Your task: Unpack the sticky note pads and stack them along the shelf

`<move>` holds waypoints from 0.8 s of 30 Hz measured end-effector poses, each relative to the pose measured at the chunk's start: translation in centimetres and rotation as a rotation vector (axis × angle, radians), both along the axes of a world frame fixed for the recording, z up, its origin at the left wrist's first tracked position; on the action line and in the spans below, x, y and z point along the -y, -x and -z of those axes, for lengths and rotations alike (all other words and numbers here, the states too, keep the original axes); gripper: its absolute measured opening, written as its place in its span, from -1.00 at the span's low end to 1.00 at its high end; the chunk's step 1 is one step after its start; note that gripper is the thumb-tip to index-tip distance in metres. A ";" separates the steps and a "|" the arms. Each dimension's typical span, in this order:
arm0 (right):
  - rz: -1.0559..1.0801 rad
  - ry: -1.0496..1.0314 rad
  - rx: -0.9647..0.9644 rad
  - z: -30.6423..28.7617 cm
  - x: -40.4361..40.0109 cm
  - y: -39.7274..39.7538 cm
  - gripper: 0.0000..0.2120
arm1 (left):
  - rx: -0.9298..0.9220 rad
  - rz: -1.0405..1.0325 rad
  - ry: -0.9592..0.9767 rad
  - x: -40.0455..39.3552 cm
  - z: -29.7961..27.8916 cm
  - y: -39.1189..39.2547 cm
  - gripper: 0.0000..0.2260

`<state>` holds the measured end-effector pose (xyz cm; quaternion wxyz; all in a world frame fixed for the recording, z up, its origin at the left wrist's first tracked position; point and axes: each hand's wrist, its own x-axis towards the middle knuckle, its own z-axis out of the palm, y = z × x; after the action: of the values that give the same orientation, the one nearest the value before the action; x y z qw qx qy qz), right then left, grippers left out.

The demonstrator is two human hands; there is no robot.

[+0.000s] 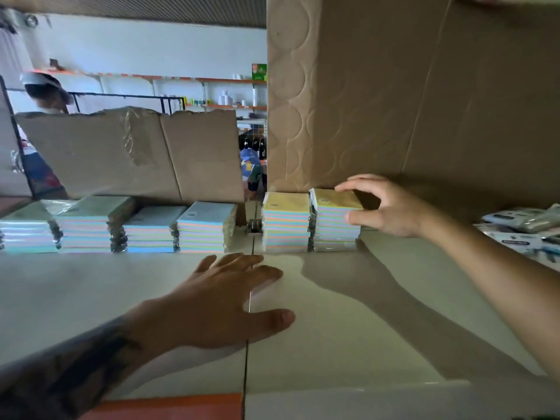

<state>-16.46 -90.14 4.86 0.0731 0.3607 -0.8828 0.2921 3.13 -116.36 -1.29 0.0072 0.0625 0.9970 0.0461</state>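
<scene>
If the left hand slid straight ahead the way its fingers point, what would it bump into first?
Probably the yellow-topped stack of pads, or the gap just left of it. The left hand lies flat on the shelf, fingers aimed forward and slightly right; depth is hard to judge.

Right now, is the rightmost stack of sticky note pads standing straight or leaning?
Roughly straight: the rightmost stack rises level beside its neighbour stack, with the right hand gripping its top pads.

Pastel pad stacks [335,221] rowed along shelf [333,313]
</scene>
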 end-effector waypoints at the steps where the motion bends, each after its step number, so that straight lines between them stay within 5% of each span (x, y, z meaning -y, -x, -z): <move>1: 0.016 -0.021 -0.012 0.2 0.0 -0.3 -0.53 | -0.011 0.002 0.005 -0.1 0.0 0.0 -0.20; 10: 0.137 -0.141 -0.052 -0.2 0.3 -1.0 -0.59 | -0.027 -0.023 -0.062 -0.7 0.1 0.1 -0.21; 15: 0.114 -0.098 -0.051 0.1 0.4 -2.1 -0.19 | -0.063 0.001 -0.081 -1.4 -0.7 0.3 -0.19; 20: 0.177 -0.147 -0.206 2.0 -2.6 -5.6 -0.18 | -0.141 0.086 -0.101 -4.5 -1.9 1.4 -0.16; 24: 0.254 -0.167 -0.152 2.7 -7.3 -6.1 -0.15 | -0.118 0.123 -0.106 -9.1 -1.9 2.6 -0.23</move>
<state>-10.40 -82.83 2.15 0.1457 0.2722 -0.9343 0.1781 0.49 -107.23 0.59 -0.0520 0.1263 0.9861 0.0942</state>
